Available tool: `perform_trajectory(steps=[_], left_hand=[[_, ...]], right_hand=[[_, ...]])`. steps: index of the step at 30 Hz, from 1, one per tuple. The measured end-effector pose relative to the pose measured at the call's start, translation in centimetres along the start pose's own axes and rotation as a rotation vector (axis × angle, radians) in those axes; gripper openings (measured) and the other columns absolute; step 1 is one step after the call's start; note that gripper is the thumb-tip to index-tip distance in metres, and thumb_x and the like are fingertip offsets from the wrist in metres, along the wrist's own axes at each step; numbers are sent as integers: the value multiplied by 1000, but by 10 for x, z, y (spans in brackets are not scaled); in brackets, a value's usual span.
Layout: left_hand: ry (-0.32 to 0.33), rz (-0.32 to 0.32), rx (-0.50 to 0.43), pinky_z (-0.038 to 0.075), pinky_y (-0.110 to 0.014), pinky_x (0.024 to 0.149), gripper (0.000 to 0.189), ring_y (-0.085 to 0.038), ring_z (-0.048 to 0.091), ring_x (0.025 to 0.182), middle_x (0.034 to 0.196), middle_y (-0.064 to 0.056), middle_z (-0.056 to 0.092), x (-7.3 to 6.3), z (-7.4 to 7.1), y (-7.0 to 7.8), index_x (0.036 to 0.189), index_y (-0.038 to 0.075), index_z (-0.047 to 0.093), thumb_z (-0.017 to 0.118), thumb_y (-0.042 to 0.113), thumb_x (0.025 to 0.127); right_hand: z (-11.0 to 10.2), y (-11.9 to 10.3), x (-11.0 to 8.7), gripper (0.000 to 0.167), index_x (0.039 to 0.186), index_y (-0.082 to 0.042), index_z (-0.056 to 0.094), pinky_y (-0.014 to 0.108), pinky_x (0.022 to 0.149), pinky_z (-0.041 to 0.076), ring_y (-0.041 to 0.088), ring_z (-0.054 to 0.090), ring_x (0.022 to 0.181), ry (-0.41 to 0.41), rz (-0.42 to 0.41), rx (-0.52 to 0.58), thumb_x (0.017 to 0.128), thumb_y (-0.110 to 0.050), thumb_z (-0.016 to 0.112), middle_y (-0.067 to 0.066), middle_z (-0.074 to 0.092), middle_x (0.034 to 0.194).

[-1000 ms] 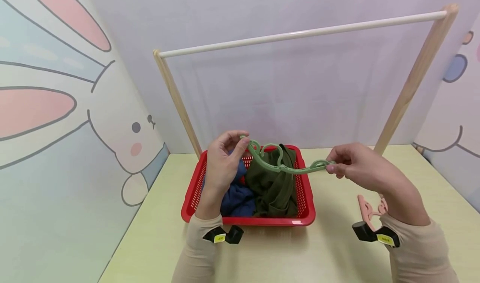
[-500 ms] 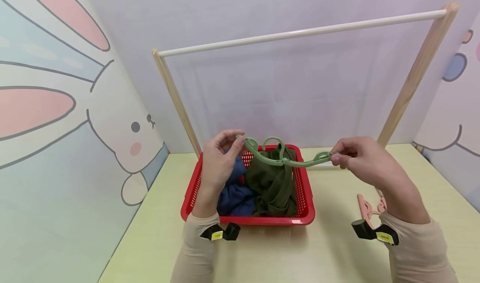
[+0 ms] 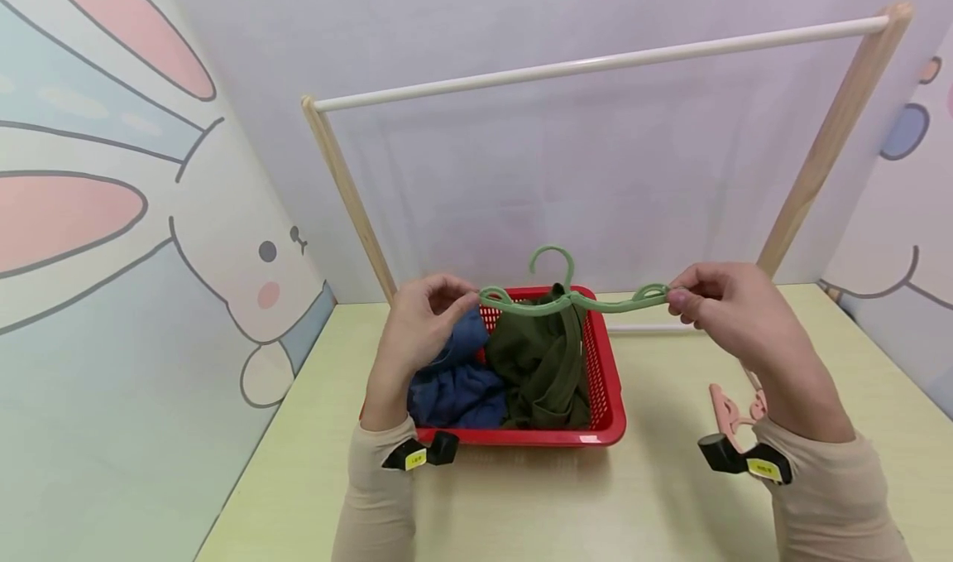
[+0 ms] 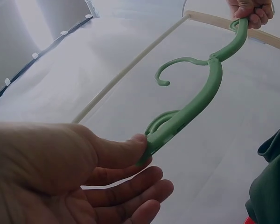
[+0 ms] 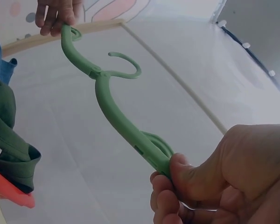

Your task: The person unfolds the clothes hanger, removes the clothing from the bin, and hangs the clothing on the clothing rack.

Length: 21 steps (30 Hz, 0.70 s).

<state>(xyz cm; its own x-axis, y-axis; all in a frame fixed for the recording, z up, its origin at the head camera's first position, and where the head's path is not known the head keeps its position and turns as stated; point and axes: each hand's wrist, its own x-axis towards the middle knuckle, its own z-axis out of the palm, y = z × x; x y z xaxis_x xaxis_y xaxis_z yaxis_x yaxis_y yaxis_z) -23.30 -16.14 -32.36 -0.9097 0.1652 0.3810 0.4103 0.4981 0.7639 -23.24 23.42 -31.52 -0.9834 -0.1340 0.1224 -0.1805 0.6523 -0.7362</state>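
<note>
A green clothes hanger (image 3: 551,306) is stretched between the two hands, its hook pointing up, above a red basket (image 3: 616,405). The left hand (image 3: 419,322) pinches one end of it between thumb and forefinger; in the left wrist view the other fingers of that hand (image 4: 74,172) stay loosely bent below. At the opposite end the right hand (image 3: 725,309) pinches the hanger with thumb and fingers, seen close in the right wrist view. Dark green cloth (image 3: 539,372) and blue cloth (image 3: 462,388) lie in the basket below the hanger.
Behind the basket stands a rack with a white rod (image 3: 596,65) and wooden posts (image 3: 834,140). A folded pink hanger (image 3: 728,417) lies on the table by the right forearm, partly covered. Rabbit-patterned walls (image 3: 246,214) close in the sides.
The hanger has risen slightly and turned more level, with its hook now upright. The left hand has moved left and the right hand up and a little right; both kept their pinch.
</note>
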Motion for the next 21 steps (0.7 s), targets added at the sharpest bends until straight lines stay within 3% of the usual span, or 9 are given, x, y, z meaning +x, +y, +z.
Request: perform_trajectory(steps=[6, 15, 21], left_hand=[[-71, -10, 47, 59, -38, 83, 11, -36, 75, 95, 107, -8, 80, 1, 0, -3, 112, 7, 82, 78, 16, 107], [-134, -34, 86, 57, -37, 81, 9, -21, 70, 88, 102, -5, 79, 0, 3, -3, 110, 8, 81, 78, 16, 106], [-143, -17, 97, 57, -36, 80, 9, -20, 70, 87, 101, -5, 80, -1, 3, -2, 110, 8, 82, 79, 15, 105]], right_hand=[[-1, -1, -1, 19, 117, -2, 75, 26, 71, 52, 11, 63, 82, 32, 21, 13, 114, -18, 64, -2, 73, 91], [0, -3, -1, 18, 116, -4, 75, 26, 72, 53, 13, 65, 84, 66, 34, 34, 113, -19, 65, 0, 74, 92], [1, -3, -2, 18, 116, -6, 75, 26, 73, 53, 13, 66, 85, 75, 39, 59, 113, -21, 65, 0, 73, 92]])
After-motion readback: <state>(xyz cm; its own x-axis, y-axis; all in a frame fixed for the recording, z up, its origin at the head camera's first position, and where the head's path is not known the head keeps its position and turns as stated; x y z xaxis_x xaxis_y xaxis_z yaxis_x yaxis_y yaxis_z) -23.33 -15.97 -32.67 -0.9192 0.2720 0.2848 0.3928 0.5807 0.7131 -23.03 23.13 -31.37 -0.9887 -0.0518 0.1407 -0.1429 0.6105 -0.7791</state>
